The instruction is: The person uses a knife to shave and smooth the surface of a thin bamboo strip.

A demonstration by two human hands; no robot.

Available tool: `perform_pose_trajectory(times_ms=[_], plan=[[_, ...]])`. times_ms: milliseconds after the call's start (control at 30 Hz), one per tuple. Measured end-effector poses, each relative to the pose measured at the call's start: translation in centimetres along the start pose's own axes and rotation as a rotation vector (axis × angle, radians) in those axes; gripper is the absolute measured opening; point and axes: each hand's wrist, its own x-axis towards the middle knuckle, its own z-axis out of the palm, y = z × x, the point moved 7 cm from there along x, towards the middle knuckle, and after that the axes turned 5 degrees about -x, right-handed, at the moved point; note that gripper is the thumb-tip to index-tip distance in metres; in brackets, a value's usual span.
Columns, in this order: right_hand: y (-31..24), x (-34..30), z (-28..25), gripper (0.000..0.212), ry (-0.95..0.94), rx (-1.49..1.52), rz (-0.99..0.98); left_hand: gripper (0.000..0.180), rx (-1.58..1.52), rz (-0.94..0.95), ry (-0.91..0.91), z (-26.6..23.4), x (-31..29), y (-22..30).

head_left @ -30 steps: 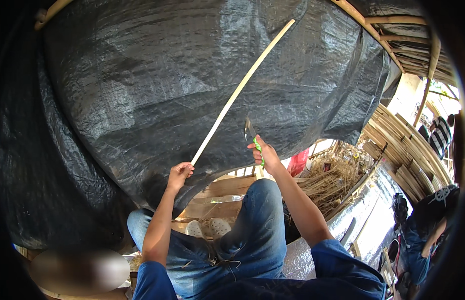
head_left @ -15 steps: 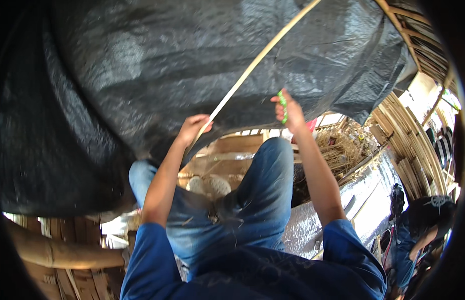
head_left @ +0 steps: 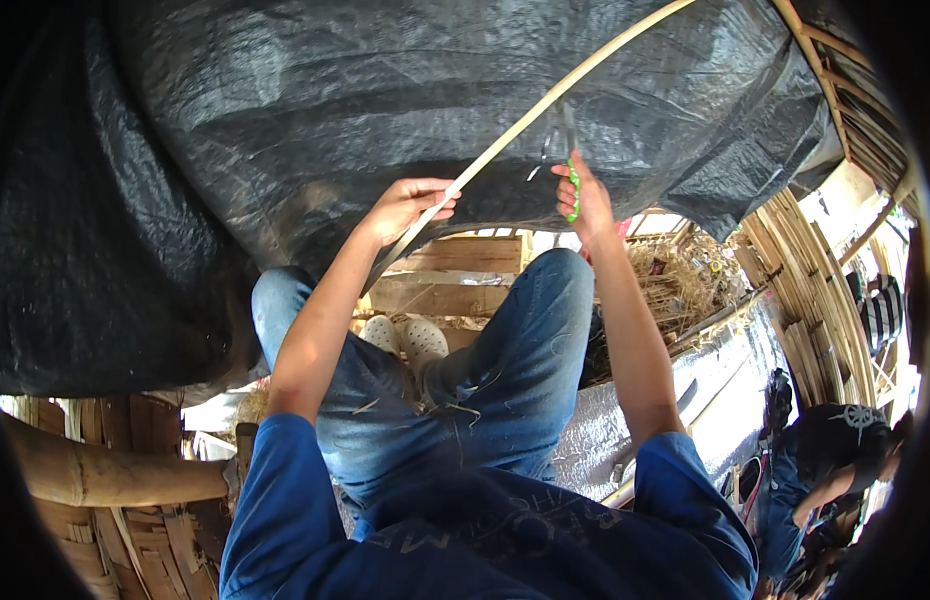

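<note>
My left hand (head_left: 410,208) pinches a long, pale bamboo strip (head_left: 530,115) between thumb and fingers. The strip slants from beside my left knee up to the top right and bows slightly. To the right of it, apart from the strip, my right hand (head_left: 591,210) is closed round the green patterned handle of a knife (head_left: 573,192). Its thin blade points up, away from me, and is faint against the dark sheet. A small bright sliver shows just left of the blade; I cannot make out what it is.
A black plastic sheet (head_left: 315,130) spreads ahead and to the left. Below are wooden planks (head_left: 455,255) and my shoes. Dry straw (head_left: 675,300), a silvery sheet (head_left: 725,370) and stacked bamboo slats (head_left: 815,290) lie right. Another person (head_left: 825,450) bends at the lower right.
My left hand has moved right and slightly up with the bamboo strip, whose upper end has swung right. My right hand has shifted slightly, and the knife's blade now shows.
</note>
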Motion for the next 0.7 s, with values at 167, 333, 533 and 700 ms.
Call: perform_pose_trajectory(times_ms=[167,333,533,700], plan=[[0.3,1.1,0.2,0.048,0.006,0.027,-0.059,0.034,0.05,-0.039,-0.016,2.1,-0.1,-0.3],[0.7,1.1,0.2,0.052,0.049,0.147,-0.066,0.032,0.223,-0.068,-0.016,2.5,-0.9,-0.5],[1.0,-0.3,-2.4,0.051,0.134,0.175,-0.116,0.02,0.341,-0.107,0.119,2.6,-2.6,1.3],[0.5,-5.4,-5.6,0.041,0.438,0.174,-0.176,0.016,0.832,0.303,0.259,3.9,-6.8,7.6]])
